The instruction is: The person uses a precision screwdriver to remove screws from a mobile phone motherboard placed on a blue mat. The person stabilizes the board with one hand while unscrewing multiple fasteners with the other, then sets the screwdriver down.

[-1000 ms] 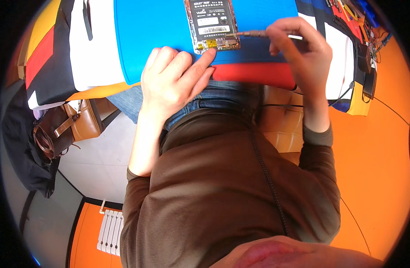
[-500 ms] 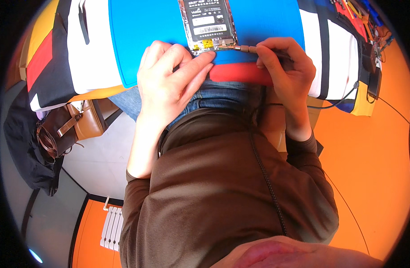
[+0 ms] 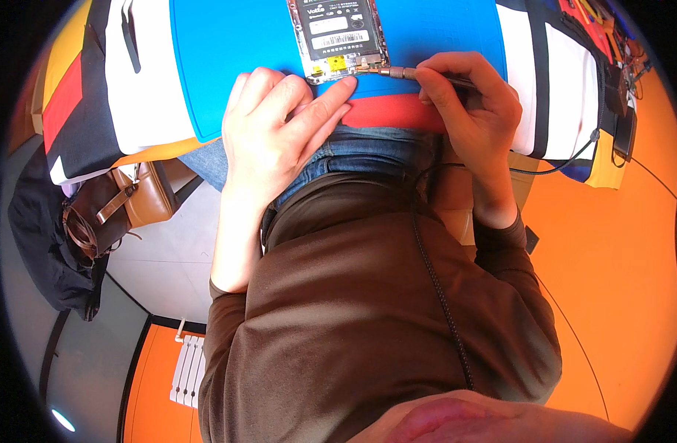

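Note:
An opened smartphone (image 3: 341, 16) lies with its black battery and bare circuit board showing; its far end is cut off by the upper edge of the picture. My left hand (image 3: 268, 129) rests along its near edge, fingers bent and pressed together, with the index fingertip touching the phone's lower border. My right hand (image 3: 471, 100) pinches a slim metal-handled tool (image 3: 403, 72) between thumb and fingers. The tool lies almost level, its thin tip at the lower right of the board near a yellow patch (image 3: 337, 63). Whether the tip is a blade or a driver is too small to tell.
Under the phone spreads a blue mat (image 3: 228, 44) with a red front strip (image 3: 394, 112), over a striped cloth (image 3: 143, 96). Tools and cables crowd the far right. A black cable (image 3: 556, 171) hangs by the right side. A brown bag (image 3: 146, 196) stands at left.
The whole view has shifted slightly, so the phone sits a little higher in the picture. Both hands keep their places at the phone, and the tool tip stays at the board's lower right.

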Tool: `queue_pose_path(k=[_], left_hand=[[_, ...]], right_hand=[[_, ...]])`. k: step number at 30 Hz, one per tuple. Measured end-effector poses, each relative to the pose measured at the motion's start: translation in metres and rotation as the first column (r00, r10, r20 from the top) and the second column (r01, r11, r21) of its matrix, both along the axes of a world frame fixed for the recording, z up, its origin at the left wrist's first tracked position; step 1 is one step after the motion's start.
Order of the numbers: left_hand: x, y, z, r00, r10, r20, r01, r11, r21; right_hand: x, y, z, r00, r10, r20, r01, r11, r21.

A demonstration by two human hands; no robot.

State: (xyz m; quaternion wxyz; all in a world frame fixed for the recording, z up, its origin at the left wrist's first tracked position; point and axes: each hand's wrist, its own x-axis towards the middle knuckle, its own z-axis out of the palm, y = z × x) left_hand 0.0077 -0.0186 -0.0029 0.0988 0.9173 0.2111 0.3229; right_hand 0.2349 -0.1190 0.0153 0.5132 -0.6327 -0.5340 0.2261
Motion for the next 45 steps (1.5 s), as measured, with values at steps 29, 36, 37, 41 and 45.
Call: queue_pose_path(k=[29,36,37,41,45], left_hand=[[0.0018,0.0013,0.0005,1.0,-0.005,-0.012,0.005,1.0,-0.001],[0.0023,0.0018,-0.0001,1.0,-0.009,-0.005,0.009,1.0,0.005],[0.0021,0.002,0.0,1.0,-0.01,-0.004,0.01,1.0,0.006],[0.0017,0.0016,-0.0001,1.0,-0.004,-0.012,0.004,1.0,0.003],[0.0011,0.002,-0.0013,1.0,-0.011,-0.002,0.011,1.0,0.014]], right_hand=[[0.0004,-0.0003,-0.0003,1.0,-0.001,0.016,0.001,1.0,-0.008],[0.0005,0.0002,0.0008,1.0,0.006,0.015,-0.006,1.0,-0.008],[0.0002,0.0001,0.001,1.0,0.0,0.02,0.0,1.0,-0.008],[-0.0007,-0.0003,0.0013,1.0,0.001,0.005,-0.001,1.0,-0.014],[-0.0006,-0.0003,0.0014,1.0,0.004,0.014,-0.004,1.0,-0.012]])
